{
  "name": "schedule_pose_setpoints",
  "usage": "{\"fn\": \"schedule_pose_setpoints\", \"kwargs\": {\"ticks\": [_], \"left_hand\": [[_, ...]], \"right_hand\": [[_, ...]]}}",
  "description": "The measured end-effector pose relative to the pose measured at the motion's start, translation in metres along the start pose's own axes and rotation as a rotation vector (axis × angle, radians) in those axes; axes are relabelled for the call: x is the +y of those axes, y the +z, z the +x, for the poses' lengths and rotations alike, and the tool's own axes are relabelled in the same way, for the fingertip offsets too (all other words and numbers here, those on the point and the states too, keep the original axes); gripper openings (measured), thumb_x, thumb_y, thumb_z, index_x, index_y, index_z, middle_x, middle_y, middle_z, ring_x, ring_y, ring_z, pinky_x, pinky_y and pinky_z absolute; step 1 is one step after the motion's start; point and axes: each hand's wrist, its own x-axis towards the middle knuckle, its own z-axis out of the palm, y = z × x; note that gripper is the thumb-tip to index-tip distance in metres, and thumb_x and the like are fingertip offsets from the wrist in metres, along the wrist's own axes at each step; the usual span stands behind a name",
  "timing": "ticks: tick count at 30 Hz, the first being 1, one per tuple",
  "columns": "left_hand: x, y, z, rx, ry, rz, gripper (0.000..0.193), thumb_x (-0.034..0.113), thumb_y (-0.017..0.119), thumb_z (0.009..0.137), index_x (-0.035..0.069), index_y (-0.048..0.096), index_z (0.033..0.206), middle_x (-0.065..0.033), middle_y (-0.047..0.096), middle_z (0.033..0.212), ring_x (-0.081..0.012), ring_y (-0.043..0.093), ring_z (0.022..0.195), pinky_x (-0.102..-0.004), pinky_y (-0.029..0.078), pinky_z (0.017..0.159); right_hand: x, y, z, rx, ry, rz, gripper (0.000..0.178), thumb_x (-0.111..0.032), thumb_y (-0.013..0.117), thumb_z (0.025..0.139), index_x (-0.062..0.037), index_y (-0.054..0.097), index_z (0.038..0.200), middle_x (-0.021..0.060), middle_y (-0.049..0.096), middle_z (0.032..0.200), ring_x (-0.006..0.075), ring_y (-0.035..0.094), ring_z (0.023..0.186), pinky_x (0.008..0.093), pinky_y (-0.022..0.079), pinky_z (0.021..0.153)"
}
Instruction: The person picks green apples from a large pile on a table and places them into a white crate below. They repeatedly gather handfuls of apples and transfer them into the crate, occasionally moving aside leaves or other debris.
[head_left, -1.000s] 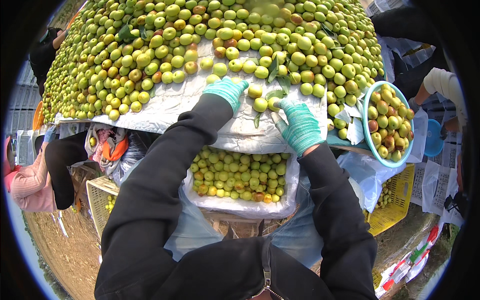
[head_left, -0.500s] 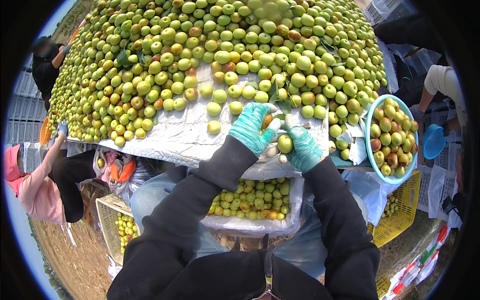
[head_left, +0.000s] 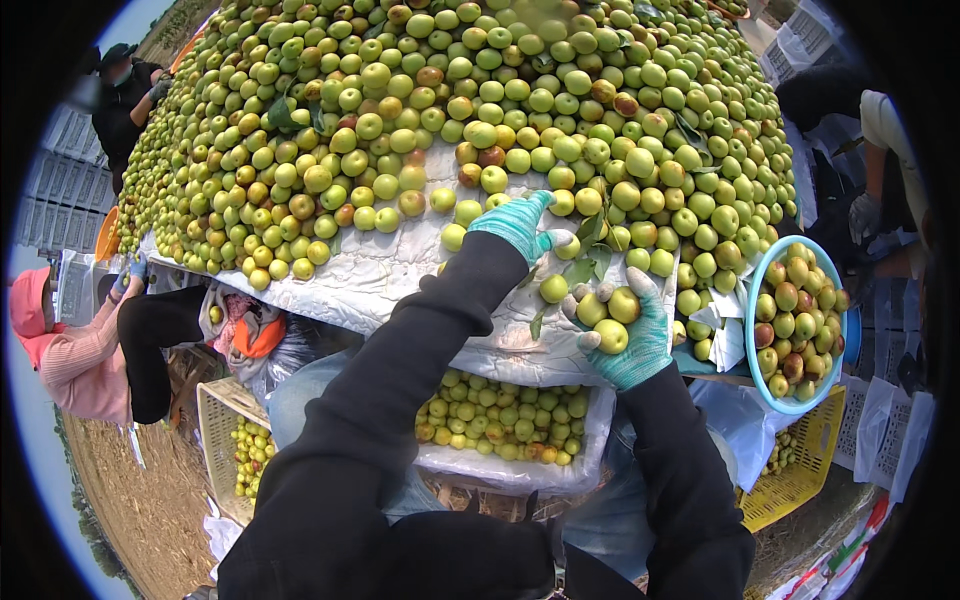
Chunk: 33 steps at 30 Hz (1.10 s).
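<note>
My left hand (head_left: 515,225), in a teal knitted glove, reaches to the near edge of a big heap of green jujubes (head_left: 370,75). Its thumb and forefinger are apart beside the front fruits, and I see nothing held between them. My right hand (head_left: 640,335), gloved alike, is turned palm up with curled fingers around a few jujubes (head_left: 610,336), some green-yellow with brown blush. One loose jujube (head_left: 553,289) lies on the white quilted cloth (head_left: 400,265) between the hands, by some green leaves (head_left: 585,262).
A light-blue basin (head_left: 752,330) of redder jujubes stands at right, above a yellow crate (head_left: 800,470). Below the cloth edge is a lined crate (head_left: 592,440) holding jujubes. Another crate (head_left: 215,440) stands lower left. People work at left (head_left: 90,375), far left (head_left: 120,120) and right (head_left: 885,130).
My hands have separated: the left has moved up toward the heap, the right has turned palm up with several jujubes in it. The view has shifted slightly.
</note>
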Motion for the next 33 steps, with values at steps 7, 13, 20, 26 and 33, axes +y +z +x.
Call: {"fn": "schedule_pose_setpoints", "kwargs": {"ticks": [7,13,20,26,33], "left_hand": [[-0.08,-0.057,0.05,-0.104,-0.036,0.358,0.046,0.025,0.066,0.084,0.017,0.05,0.126,-0.0167,0.062,0.107,-0.033,0.061,0.098,-0.0413,0.05,0.084],[-0.069,-0.056,0.047,-0.2,-0.07,0.247,0.052,0.023,0.069,0.083,0.021,0.047,0.13,-0.0183,0.06,0.113,-0.0356,0.061,0.101,-0.0425,0.05,0.084],[-0.043,-0.037,0.04,-0.273,0.007,0.349,0.05,0.021,0.065,0.085,0.023,0.048,0.132,-0.0192,0.055,0.113,-0.0357,0.061,0.097,-0.0432,0.052,0.083],[-0.046,-0.04,0.041,-0.296,0.021,0.068,0.035,0.035,0.065,0.087,0.014,0.066,0.115,-0.0151,0.068,0.098,-0.0302,0.064,0.091,-0.0387,0.05,0.081],[-0.043,-0.022,0.063,0.11,-0.082,0.443,0.039,0.013,0.052,0.089,0.014,0.051,0.128,-0.019,0.051,0.12,-0.0344,0.06,0.104,-0.0422,0.052,0.086]], "right_hand": [[0.006,0.003,-0.003,0.064,-0.031,-0.056,0.035,-0.042,0.061,0.086,-0.0079,0.058,0.081,0.0085,0.057,0.105,0.0281,0.058,0.1,0.0302,0.051,0.052],[0.011,0.003,-0.001,0.043,-0.09,-0.104,0.03,-0.04,0.062,0.087,-0.01,0.058,0.089,0.008,0.058,0.103,0.0288,0.059,0.102,0.032,0.053,0.055],[0.013,0.004,0.002,0.098,-0.122,-0.194,0.03,-0.041,0.064,0.086,-0.0113,0.057,0.09,0.0064,0.058,0.102,0.027,0.061,0.098,0.0346,0.053,0.058],[0.013,0.005,0.003,0.128,-0.134,-0.2,0.031,-0.04,0.063,0.086,-0.0099,0.058,0.087,0.0079,0.056,0.107,0.027,0.062,0.095,0.0331,0.053,0.056],[0.014,0.005,0.001,0.092,-0.109,-0.228,0.033,-0.044,0.062,0.087,-0.0108,0.057,0.09,0.0088,0.058,0.104,0.0265,0.061,0.099,0.0344,0.053,0.059]]}}
